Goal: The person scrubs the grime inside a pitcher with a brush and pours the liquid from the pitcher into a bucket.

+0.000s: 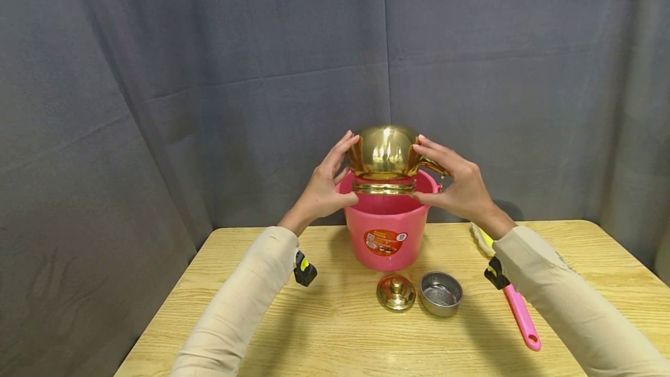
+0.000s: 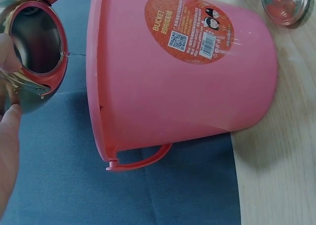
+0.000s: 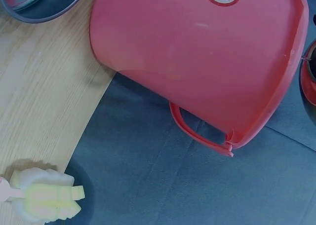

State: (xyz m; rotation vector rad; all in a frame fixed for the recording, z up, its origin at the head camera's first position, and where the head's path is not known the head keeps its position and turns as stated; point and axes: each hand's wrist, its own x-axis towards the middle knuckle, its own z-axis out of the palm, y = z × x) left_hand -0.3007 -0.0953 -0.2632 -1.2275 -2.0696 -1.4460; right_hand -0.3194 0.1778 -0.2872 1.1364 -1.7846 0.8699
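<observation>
A shiny gold teapot (image 1: 385, 153) is held upside down above the pink bucket (image 1: 366, 226). My left hand (image 1: 330, 182) grips its left side, and my right hand (image 1: 460, 182) grips the right side near the spout or handle, which I cannot tell apart. In the left wrist view the teapot (image 2: 34, 99) shows its round mouth facing the bucket, with a thin trickle at the rim. At the right edge of the right wrist view, only part of the teapot (image 3: 308, 89) shows. Most right-hand fingers are outside that view.
On the wooden table (image 1: 324, 319), a gold lid (image 1: 396, 294) lies before the bucket, next to a metal strainer cup (image 1: 441, 294). Farther right is a sponge brush with a pink handle (image 1: 520, 313), partly hidden by my right arm. A grey curtain (image 1: 293, 74) hangs behind.
</observation>
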